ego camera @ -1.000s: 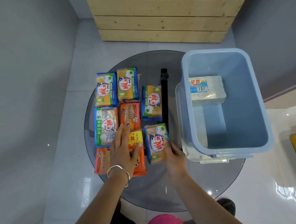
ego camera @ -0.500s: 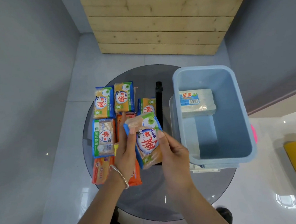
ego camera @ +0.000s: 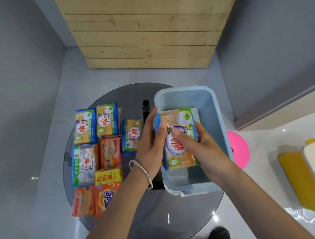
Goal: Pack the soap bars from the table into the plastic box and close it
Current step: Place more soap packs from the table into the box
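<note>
Round glass surface (ego camera: 150, 225) carries the work. Blue plastic box (ego camera: 215, 113) sits on its right half, open; its lid is not clearly in view, though a pale edge shows under the box's near end.

Change since a second ago: one soap bar (ego camera: 179, 146) has left the near end of the group on the surface and now hangs above the box opening, label up, between both hands. Half a second ago it was still over the surface, left of the box rim.

Left hand (ego camera: 151, 145) clamps the bar's left edge, fingertips curled over its top. Right hand (ego camera: 200, 149) grips the right side, thumb across the label. Both closed on the same bar.

Remaining packets (ego camera: 98, 156) lie in rows on the left half, eight as far as I can count. The white bar seen earlier in the box is now mostly hidden behind the held one.

Judgement: early in the packing; this bar is about to go in, most still wait, closing is far off.
</note>
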Demonstrator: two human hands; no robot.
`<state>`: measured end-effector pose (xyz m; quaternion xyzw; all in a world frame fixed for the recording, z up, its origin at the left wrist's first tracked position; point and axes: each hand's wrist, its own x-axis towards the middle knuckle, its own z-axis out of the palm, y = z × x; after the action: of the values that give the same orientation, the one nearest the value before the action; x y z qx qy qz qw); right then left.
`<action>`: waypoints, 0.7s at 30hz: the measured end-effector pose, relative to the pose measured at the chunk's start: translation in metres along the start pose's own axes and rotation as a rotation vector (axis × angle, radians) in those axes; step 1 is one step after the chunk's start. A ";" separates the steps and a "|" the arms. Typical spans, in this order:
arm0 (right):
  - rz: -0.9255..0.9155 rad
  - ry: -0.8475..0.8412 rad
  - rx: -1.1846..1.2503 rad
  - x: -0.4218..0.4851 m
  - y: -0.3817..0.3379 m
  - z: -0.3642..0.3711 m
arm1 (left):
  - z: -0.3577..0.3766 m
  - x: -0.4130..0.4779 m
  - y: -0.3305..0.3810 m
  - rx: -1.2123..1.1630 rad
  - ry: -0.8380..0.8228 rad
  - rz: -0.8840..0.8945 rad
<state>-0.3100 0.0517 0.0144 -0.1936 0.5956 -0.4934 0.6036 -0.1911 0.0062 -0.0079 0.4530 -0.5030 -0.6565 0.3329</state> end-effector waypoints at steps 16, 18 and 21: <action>0.521 0.065 -0.104 0.062 0.088 -0.053 | 0.001 0.016 -0.085 0.119 0.087 -0.323; 0.552 0.058 -0.085 0.069 0.092 -0.054 | -0.002 0.018 -0.085 0.132 0.088 -0.322; 0.577 0.049 -0.120 0.074 0.097 -0.059 | -0.004 0.021 -0.085 0.178 0.066 -0.327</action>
<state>-0.3429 0.0542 -0.1176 -0.0397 0.6687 -0.2698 0.6917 -0.1937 0.0088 -0.0952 0.5777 -0.4674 -0.6396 0.1968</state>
